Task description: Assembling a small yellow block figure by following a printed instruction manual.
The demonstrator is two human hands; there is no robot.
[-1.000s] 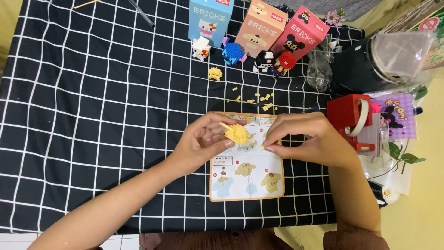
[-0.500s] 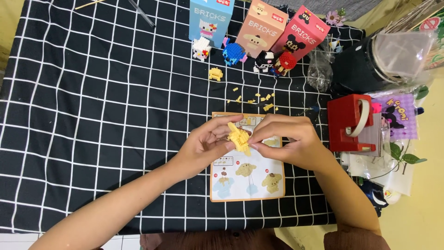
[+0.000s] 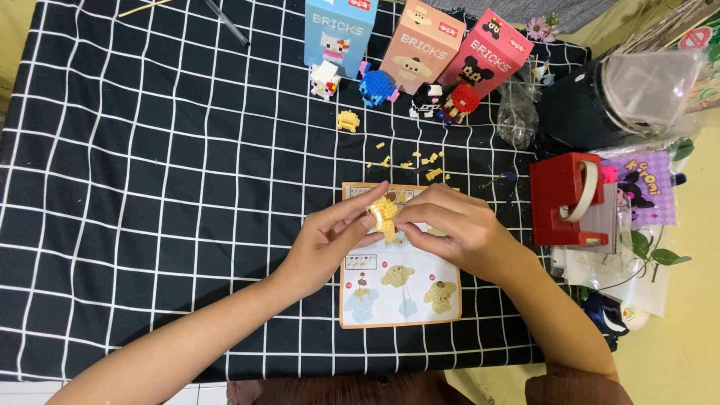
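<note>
Both hands have drawn closer together since half a second ago, and the small yellow brick figure (image 3: pixel 384 216) now stands more upright between them, its long axis running roughly toward and away from the person. It is held just above the upper part of the instruction sheet (image 3: pixel 397 289), which lies flat on the desk (image 3: pixel 150 187) with its black cloth of white grid lines. The left hand (image 3: pixel 330 240) comes at the figure from the left, its grip pinching the piece between thumb and forefinger; the right hand (image 3: pixel 450 229) comes from the right, its fingers curled and clenched over the figure's near side, so both are touching it and neither is nearer. Beyond the sheet, loose yellow bricks (image 3: pixel 412 161) lie scattered, with a small yellow sub-assembly (image 3: pixel 347 120) a little farther off. Behind these stand four finished brick characters (image 3: pixel 420 97) in front of three upright boxes (image 3: pixel 420 45), blue, tan and pink. To the right sit a red tape dispenser (image 3: pixel 566 199) and a crumpled clear bag (image 3: pixel 517 120).
</note>
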